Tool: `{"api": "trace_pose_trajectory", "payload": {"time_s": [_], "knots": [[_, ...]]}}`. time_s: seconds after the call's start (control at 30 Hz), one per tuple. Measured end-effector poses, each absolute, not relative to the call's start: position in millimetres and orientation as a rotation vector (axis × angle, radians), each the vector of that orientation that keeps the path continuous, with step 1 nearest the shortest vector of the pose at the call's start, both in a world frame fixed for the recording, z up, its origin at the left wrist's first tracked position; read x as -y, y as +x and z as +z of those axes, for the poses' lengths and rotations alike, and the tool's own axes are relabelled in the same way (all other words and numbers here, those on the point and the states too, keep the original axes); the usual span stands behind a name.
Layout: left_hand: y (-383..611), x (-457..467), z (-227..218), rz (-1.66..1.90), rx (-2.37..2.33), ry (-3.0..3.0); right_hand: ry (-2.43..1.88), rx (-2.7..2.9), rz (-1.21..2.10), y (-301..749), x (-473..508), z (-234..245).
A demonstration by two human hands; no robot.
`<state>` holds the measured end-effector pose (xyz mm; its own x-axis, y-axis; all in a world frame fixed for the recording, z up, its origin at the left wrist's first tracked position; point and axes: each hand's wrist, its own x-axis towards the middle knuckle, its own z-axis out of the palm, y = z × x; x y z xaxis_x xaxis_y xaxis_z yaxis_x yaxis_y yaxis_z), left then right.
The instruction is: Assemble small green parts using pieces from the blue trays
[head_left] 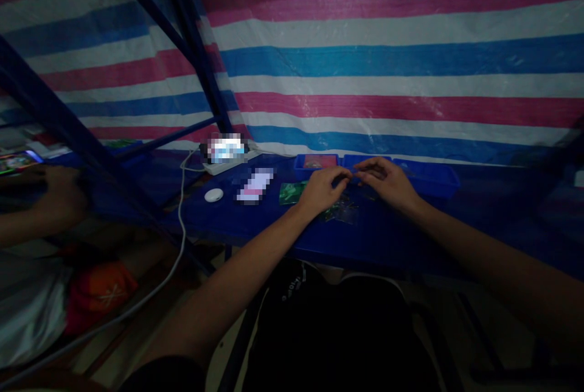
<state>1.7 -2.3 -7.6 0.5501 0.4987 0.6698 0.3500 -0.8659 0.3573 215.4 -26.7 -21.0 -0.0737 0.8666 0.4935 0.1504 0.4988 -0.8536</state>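
Note:
My left hand (pixel 323 190) hovers over the blue table (pixel 255 229), its thumb and fingertips pinched together. Opposite it, my right hand (pixel 387 181) curls inward with its fingertips almost meeting the left ones. Whatever is pinched between them is too small and dark to make out. Below the hands lie small clear plastic packets (pixel 345 212) with what look like tiny pieces. A green packet (pixel 291 193) rests just left of my left hand. Behind the hands stand blue trays: one (pixel 297 164) with a reddish item inside, and a longer one (pixel 438 180) at the right.
A lit phone (pixel 256 186) and a round white case (pixel 213 195) lie to the left. Behind them are a power strip (pixel 232 162) and a blurred bright screen (pixel 227 147). A white cable (pixel 183 221) hangs off the table. Another person's hand (pixel 64 194) is at far left, past blue frame bars.

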Motion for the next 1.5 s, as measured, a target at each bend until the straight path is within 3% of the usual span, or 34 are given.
{"api": "trace_pose_trajectory", "payload": {"time_s": [0.3,0.57,0.7,0.9,1.17,1.3,1.5], "knots": [[2,1,-13,1.195,-0.757,2.462,-0.954,1.657,0.78,219,31,-13],[0,8,-18,0.869,-0.827,2.819,-1.186,1.792,-0.068,259,30,10],[0,5,-20,0.762,-0.809,2.864,-1.386,1.879,-0.335,292,17,3],[0,1,-20,0.793,-0.774,2.848,-1.622,1.988,-0.422,306,1,-12],[-1,6,-18,0.777,-0.807,2.828,-2.036,1.896,-0.221,295,16,2],[-1,3,-17,0.8,-0.782,2.797,-1.978,1.861,-0.305,292,21,5],[-1,-3,-18,0.925,-0.795,2.753,-1.473,1.917,-0.448,277,22,6]]}}
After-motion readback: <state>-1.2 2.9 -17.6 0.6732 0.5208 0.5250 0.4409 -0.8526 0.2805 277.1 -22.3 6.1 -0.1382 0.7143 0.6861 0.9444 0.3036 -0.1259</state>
